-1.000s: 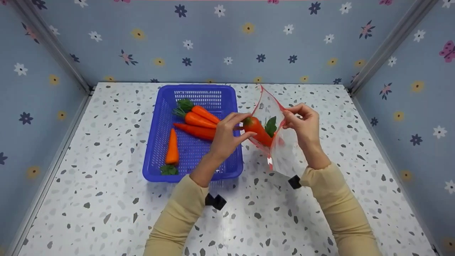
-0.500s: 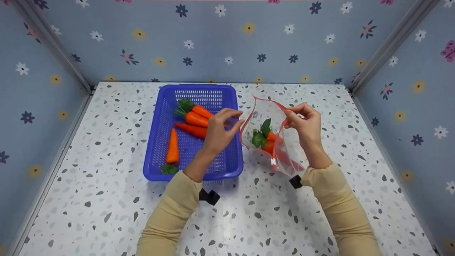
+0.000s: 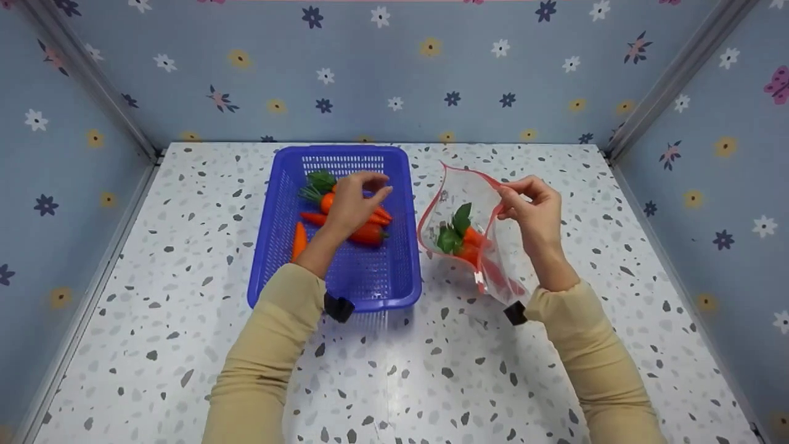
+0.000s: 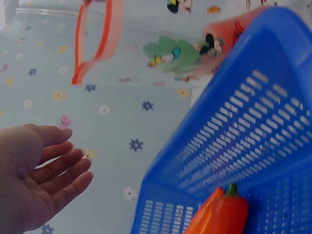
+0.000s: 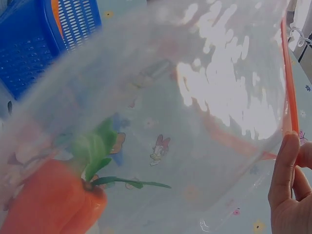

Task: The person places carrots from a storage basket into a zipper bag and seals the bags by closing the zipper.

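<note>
My left hand (image 3: 354, 200) hovers over the blue basket (image 3: 407, 216), fingers loosely bent and holding nothing; the left wrist view shows the hand (image 4: 44, 175) with bare fingertips. Under and around it lie carrots (image 3: 299, 239) and a long red pepper (image 3: 368, 235) with a green stem. My right hand (image 3: 535, 213) pinches the red-edged rim of a clear zip bag (image 3: 468, 185), whose mouth gapes toward the basket. Orange-red vegetables (image 3: 471, 243) with green leaves sit inside the bag. Cartoon prints on the bag (image 5: 158, 148) show in the right wrist view.
A white speckled tabletop (image 3: 394, 370) carries the basket and lies beneath the bag. Flowered blue panels (image 3: 394, 74) enclose it at the back and both sides. A zip slider (image 3: 479, 279) hangs at the bag's near corner.
My left hand let go of an orange-red vegetable in the bag's mouth, then moved left over the basket. The vegetable slid deeper into the bag. My right hand keeps its grip.
</note>
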Demonstrator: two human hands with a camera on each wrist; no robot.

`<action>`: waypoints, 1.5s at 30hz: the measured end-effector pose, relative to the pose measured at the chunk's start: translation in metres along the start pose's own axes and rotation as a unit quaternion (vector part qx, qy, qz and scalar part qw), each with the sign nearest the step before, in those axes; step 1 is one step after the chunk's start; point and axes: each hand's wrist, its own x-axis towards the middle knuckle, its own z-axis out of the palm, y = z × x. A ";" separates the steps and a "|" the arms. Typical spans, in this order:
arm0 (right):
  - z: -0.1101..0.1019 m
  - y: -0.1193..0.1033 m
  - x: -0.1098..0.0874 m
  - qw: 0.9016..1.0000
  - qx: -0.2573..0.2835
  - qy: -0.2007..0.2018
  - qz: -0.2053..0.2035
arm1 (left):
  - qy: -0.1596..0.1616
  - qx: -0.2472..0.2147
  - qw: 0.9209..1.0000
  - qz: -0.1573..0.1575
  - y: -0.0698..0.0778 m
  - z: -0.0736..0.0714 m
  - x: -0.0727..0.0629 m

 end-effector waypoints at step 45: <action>-0.003 0.000 0.002 0.998 0.037 0.031 0.038 | -0.196 0.237 0.937 -0.168 -0.114 -0.024 0.010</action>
